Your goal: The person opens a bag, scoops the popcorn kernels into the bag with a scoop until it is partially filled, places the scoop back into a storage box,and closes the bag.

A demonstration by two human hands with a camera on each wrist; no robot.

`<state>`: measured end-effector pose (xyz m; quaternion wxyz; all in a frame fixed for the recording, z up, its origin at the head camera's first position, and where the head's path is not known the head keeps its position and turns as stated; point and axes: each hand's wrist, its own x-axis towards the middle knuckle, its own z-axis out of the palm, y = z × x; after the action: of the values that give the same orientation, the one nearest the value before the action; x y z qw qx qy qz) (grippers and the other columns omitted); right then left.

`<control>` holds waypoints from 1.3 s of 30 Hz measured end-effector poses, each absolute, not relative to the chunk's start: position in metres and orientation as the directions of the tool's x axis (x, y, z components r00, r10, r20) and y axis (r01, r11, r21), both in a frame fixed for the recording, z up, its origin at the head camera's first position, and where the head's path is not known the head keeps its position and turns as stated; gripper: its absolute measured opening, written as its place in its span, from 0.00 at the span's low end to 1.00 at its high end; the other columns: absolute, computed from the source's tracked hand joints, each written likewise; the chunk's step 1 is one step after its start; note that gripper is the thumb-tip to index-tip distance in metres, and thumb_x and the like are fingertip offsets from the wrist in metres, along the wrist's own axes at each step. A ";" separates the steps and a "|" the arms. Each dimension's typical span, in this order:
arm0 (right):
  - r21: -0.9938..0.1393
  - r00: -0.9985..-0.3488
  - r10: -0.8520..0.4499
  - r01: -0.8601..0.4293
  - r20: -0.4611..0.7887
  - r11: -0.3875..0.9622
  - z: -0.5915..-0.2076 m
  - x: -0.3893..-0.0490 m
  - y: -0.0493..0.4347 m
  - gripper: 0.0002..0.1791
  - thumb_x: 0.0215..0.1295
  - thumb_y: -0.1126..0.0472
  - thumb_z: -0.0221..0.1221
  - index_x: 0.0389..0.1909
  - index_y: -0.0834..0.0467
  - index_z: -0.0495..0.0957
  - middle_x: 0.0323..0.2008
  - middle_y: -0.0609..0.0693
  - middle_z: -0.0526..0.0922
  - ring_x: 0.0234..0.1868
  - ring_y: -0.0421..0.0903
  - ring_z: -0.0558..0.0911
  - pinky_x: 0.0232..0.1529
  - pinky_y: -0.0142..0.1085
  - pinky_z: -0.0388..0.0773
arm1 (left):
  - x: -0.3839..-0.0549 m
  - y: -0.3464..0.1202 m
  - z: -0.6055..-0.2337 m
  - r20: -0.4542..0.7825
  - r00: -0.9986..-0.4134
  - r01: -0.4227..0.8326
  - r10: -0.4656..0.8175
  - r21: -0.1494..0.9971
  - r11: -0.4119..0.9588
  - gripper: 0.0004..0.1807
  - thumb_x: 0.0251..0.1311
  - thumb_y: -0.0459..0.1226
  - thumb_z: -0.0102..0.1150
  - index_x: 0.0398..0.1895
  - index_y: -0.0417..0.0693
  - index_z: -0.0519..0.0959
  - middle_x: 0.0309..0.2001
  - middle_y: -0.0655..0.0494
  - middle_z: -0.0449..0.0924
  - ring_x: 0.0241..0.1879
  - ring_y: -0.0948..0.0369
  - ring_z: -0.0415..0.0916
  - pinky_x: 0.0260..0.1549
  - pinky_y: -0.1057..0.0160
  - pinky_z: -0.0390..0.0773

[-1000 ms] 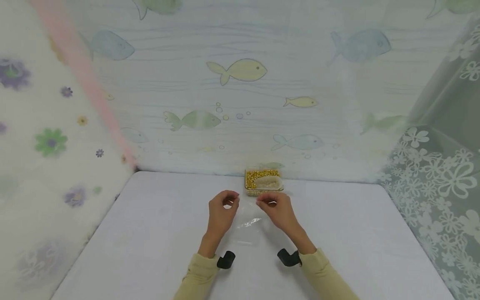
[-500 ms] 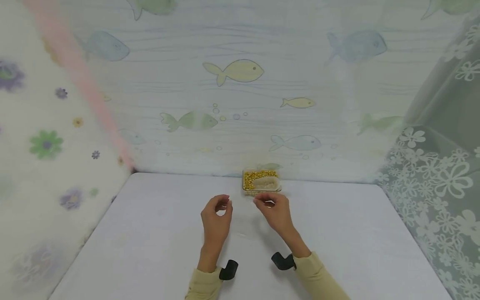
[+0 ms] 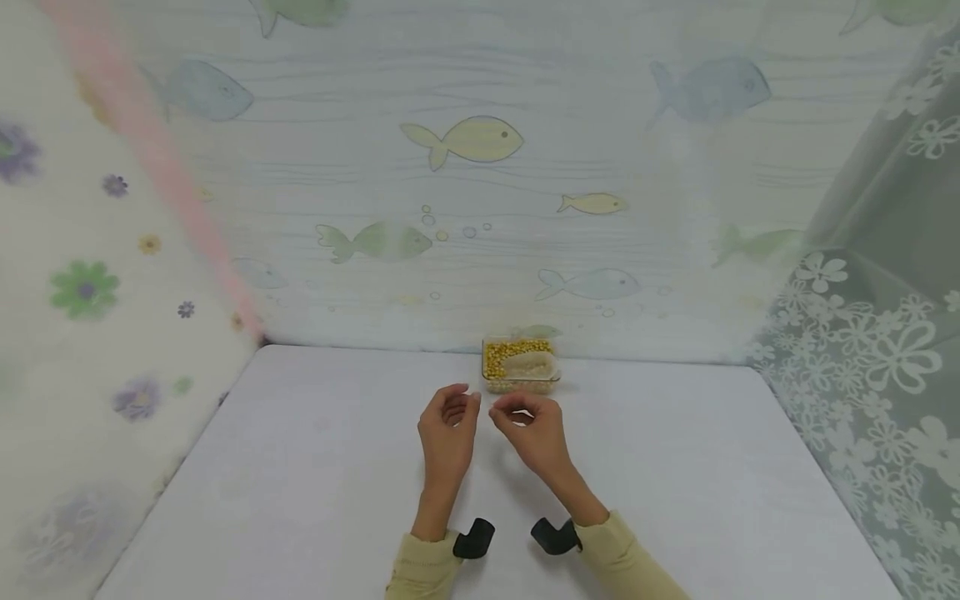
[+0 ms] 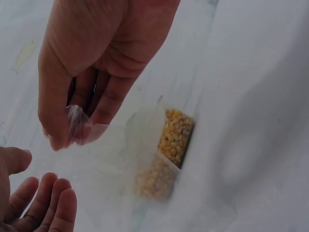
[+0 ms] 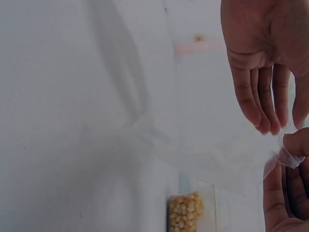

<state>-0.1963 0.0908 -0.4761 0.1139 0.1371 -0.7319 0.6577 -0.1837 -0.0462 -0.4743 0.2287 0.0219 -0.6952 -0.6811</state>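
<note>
My right hand [image 3: 534, 429] pinches the gathered edge of a thin clear plastic bag [image 4: 108, 157] between thumb and fingers. The bag hangs down from that pinch and hardly shows in the head view. Close to its left is my left hand [image 3: 448, 433], fingers loosely bent and thumb apart. In the right wrist view those left fingertips [image 5: 275, 128] stand right at the bag's held edge, with nothing gripped. Beyond both hands a clear rectangular box [image 3: 521, 386] holds yellow corn kernels [image 3: 495, 358]. A pale oblong thing [image 3: 529, 365] lies on the kernels.
A white-covered table [image 3: 315, 467] carries everything. Its back edge meets a fish-print curtain [image 3: 480, 183], with flower-print cloth [image 3: 82, 358] on the left and lacy grey cloth [image 3: 870, 375] on the right. A black wrist mount [image 3: 474, 540] sits inside each cuff.
Both hands pinched near the bag a second ago. The left fingers have loosened; that hand moved left, then back toward the right hand. The right hand shifted slightly left, still holding the bag.
</note>
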 end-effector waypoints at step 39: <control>-0.903 -0.929 0.093 -0.319 0.357 0.288 -0.467 -0.200 0.101 0.03 0.59 0.71 0.65 0.29 0.63 0.87 0.25 0.53 0.87 0.26 0.43 0.85 0.28 0.31 0.82 | -0.183 -0.053 -0.480 0.657 -0.666 0.484 -0.353 0.740 0.466 0.08 0.51 0.22 0.62 0.32 0.40 0.84 0.29 0.47 0.85 0.27 0.58 0.80 0.29 0.62 0.80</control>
<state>-0.1998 0.1010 -0.4670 0.1735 0.0721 -0.7836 0.5922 -0.1827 -0.0525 -0.4803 0.4064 -0.0437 -0.7536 -0.5148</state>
